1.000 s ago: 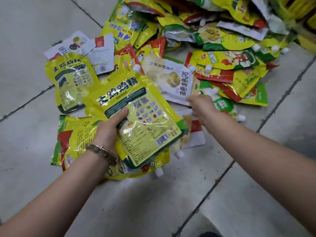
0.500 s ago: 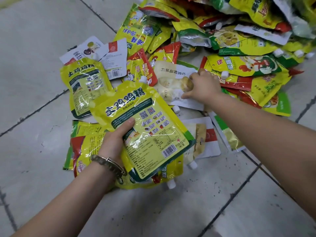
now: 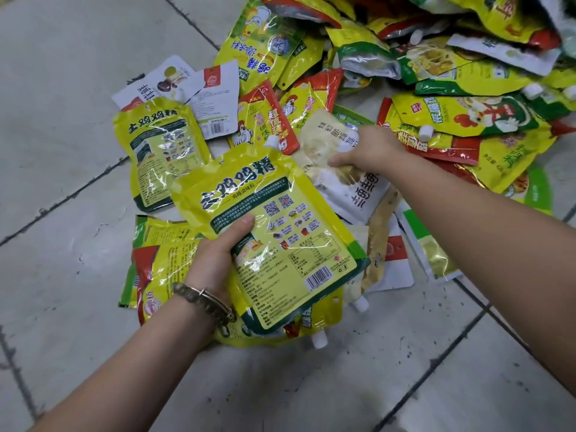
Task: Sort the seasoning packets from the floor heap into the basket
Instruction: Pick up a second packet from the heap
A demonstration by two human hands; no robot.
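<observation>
Our left hand [image 3: 215, 263] grips a yellow pouch [image 3: 280, 238], thumb on top, as a carrying stack. At one o'clock our right hand [image 3: 371, 148] pinches a white pouch [image 3: 367, 198], likely to add.

A: Light?
B: Bright, even, prob. from overhead. Exposure ok, colours vivid. Only faint soft shadow on floor [image 3: 78, 88] under pouch [image 3: 280, 244].
A: Glare?
B: Lots. White streaks across pouch film, more on heap [image 3: 452, 67] up top.
A: Sharpness?
B: Crisp in ctr: readable print on pouch & white packet [image 3: 364, 198]. Soft, smeared at top-right corner.
A: Distortion?
B: Wide-angle warp; bowed grout lines [image 3: 81, 188] near edges, esp. btm left.
</observation>
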